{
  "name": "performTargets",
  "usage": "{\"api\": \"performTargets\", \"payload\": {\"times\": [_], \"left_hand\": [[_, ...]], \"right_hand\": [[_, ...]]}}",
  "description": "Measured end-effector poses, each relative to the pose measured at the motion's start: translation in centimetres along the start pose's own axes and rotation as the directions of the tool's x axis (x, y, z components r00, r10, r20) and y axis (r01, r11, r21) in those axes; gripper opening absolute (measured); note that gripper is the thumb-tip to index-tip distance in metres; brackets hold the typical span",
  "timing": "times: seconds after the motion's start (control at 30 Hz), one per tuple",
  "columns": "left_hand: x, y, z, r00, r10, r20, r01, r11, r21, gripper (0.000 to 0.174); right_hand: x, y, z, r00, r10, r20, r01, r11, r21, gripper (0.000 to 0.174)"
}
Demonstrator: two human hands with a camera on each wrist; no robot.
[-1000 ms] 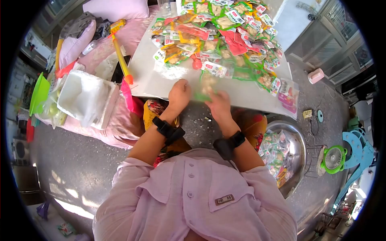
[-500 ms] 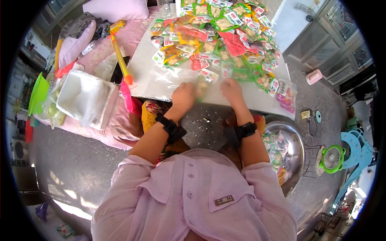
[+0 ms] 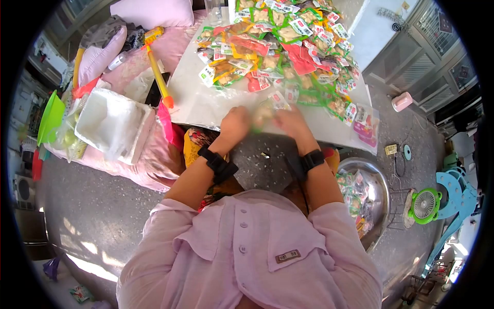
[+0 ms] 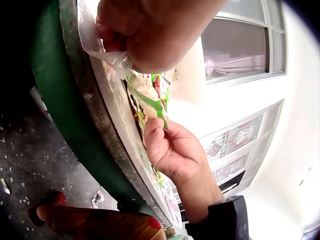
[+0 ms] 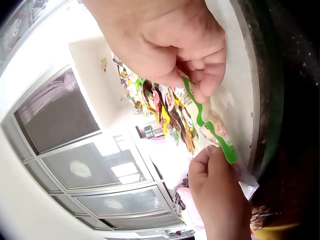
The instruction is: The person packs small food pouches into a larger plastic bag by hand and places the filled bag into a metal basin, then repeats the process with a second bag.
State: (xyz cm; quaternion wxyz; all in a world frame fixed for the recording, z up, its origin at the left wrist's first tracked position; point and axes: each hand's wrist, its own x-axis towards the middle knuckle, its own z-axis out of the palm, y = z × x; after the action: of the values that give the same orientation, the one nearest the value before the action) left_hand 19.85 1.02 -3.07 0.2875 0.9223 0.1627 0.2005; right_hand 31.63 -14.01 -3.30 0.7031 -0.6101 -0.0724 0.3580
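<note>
A small green-edged food packet (image 3: 263,114) is stretched between the two hands above the table's near edge. In the right wrist view, my right hand (image 5: 172,47) pinches one end of its green edge (image 5: 201,117) between thumb and fingers, and my left hand (image 5: 218,187) pinches the other end. Clear plastic (image 5: 246,176) lies beside the left hand; whether that hand also grips it I cannot tell. From the left wrist, my left hand (image 4: 152,32) looms close with curled fingers, and my right hand (image 4: 175,152) holds the packet (image 4: 145,92) by its green edge.
Many colourful packets (image 3: 298,46) are heaped on the table (image 3: 198,105). A metal basin (image 3: 383,193) with packets stands on the floor at the right. At the left, a white foam box (image 3: 105,123) and a yellow-handled tool (image 3: 157,72) lie on a pink-covered bed.
My right hand first let go of the packet and moved right, then came back left to its upper end. The packet shifted left to my left hand, then tilted up between both hands.
</note>
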Motion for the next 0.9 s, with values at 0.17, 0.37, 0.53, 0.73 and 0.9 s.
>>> {"api": "performTargets", "payload": {"times": [0.17,0.37,0.53,0.73,0.9], "left_hand": [[-0.3,0.3,-0.1,0.996,0.078,-0.05,-0.079,0.997,-0.005,0.016],[-0.4,1.2,-0.5,0.997,0.069,-0.019,-0.069,0.998,0.006,0.017],[-0.8,1.7,-0.9,0.996,0.082,-0.029,-0.081,0.997,0.017,0.015],[-0.9,1.8,-1.5,0.997,0.064,0.036,-0.068,0.989,0.132,0.013],[-1.7,0.5,-0.8,0.984,0.172,0.043,-0.173,0.985,0.01,0.011]], "right_hand": [[-3.0,1.4,1.2,0.985,-0.097,-0.141,0.13,0.96,0.249,0.023],[-3.3,3.0,3.2,0.992,-0.089,-0.084,0.119,0.868,0.483,0.021],[-3.1,3.6,5.5,0.995,-0.087,-0.046,0.096,0.75,0.654,0.024],[-3.5,2.9,6.4,0.995,-0.048,0.086,0.002,0.882,0.471,0.02],[-3.3,2.0,4.7,0.976,0.155,0.152,-0.175,0.975,0.134,0.018]]}}
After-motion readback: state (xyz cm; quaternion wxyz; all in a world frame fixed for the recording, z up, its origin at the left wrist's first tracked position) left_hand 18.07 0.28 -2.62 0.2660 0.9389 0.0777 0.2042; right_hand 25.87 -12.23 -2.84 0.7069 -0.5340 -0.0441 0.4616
